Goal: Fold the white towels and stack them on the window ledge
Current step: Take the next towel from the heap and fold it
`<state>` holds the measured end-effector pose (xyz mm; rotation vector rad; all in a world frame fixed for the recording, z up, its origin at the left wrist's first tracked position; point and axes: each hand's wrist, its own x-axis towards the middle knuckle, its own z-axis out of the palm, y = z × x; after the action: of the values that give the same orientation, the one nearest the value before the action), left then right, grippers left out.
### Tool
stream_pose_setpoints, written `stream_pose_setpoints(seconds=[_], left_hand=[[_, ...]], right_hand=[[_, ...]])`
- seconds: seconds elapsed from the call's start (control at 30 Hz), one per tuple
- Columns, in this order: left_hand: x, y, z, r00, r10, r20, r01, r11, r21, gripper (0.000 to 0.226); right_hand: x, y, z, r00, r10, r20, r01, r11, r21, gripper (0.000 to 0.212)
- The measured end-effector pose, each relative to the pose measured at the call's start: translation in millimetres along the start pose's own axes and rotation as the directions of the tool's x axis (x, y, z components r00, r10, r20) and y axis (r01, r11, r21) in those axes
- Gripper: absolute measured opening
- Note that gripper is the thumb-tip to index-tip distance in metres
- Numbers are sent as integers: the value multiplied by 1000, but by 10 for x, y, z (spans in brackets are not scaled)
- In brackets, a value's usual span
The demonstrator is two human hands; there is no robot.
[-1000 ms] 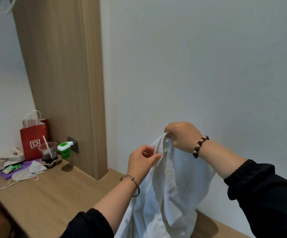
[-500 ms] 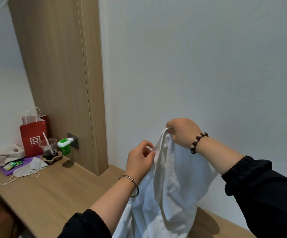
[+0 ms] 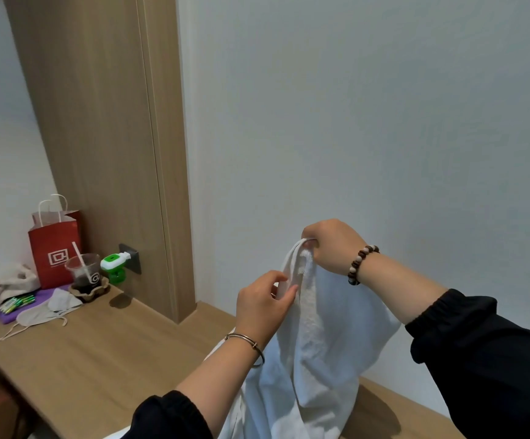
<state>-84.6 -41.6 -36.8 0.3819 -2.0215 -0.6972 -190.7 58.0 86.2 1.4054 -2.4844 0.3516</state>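
White towel pinched by both hands | cup: dark drink, straw

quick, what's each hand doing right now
Left hand: closed, pinching the edge of the white towel lower down.
Right hand: closed, gripping the towel's top corner, holding it up.

Bag, cup and perhaps masks sit on ledge's left end.
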Motion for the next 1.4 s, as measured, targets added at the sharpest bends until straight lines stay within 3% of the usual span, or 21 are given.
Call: stream_pose_setpoints(seconds=[0.13,0.27,0.37,0.43,0.57,0.77,0.83,0.97,1.1,1.27,1.4], left_hand=[[37,-18,-25,989,-117,86,123,990,-73,12],[153,-88,-97,950,-261,173,299,920,-252,22],[171,-106,-106,926,-276,258,351,879,-323,24],[161,-95,-89,917,-277,286,368,866,-339,23],[162,4,-84,936,-280,213,344,857,-384,20],[176,89,-70,957,-230,176,281,887,-367,24],[185,117,-51,960,-215,179,267,897,-352,26],[189,157,-42,960,-212,184,267,892,-366,23],[187,78,-79,920,-198,338,305,904,-300,22],[219,-48,-163,899,-179,400,186,982,22,46],[222,-72,-189,919,-201,339,114,959,260,49]], right_hand=[[-6,51,17,1000,12,25,-11,999,-35,18],[-16,110,10,991,2,137,6,998,-60,17],[-45,136,-27,972,-11,234,19,999,-32,24],[-54,150,-45,959,-25,284,26,1000,0,23],[-65,183,-64,913,-49,405,15,996,87,27],[-139,169,-112,756,-56,652,-83,980,181,10],[-165,118,-47,730,-87,678,-135,954,268,16],[-145,82,59,804,-79,589,-63,974,217,32],[-96,-14,89,907,-39,420,8,997,76,25],[-91,-139,127,972,-25,235,44,996,-77,16],[-85,-242,160,984,-32,175,65,980,-186,22]])
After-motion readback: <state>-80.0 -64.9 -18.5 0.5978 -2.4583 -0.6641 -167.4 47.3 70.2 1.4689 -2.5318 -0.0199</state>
